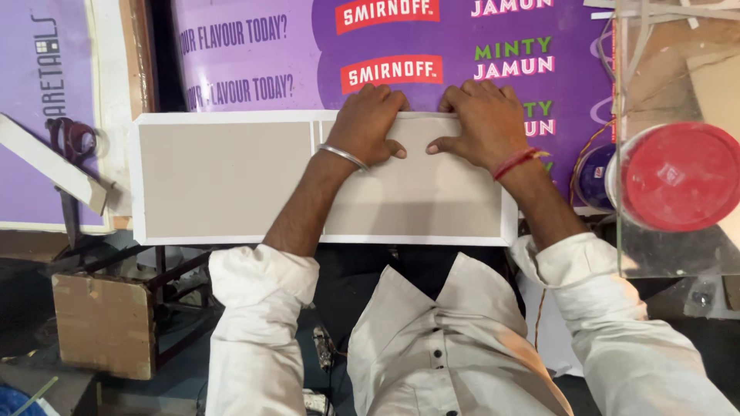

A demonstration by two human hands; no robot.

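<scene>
1. Grey board panel (416, 192) with white border is lying flat on the purple printed sheet (254, 77) covering the table.
2. Left hand (368, 123) is pressing the panel's far edge, fingers curled over it, grasping nothing.
3. Right hand (482, 123) is pressing just beside it, likewise.
4. Red-lidded tub (678, 176) is sitting right of the panel.

Grey boards (231, 177) on white sheet (136, 181), purple printed banner (455, 46), red lid (680, 176), perhaps plastic.
</scene>
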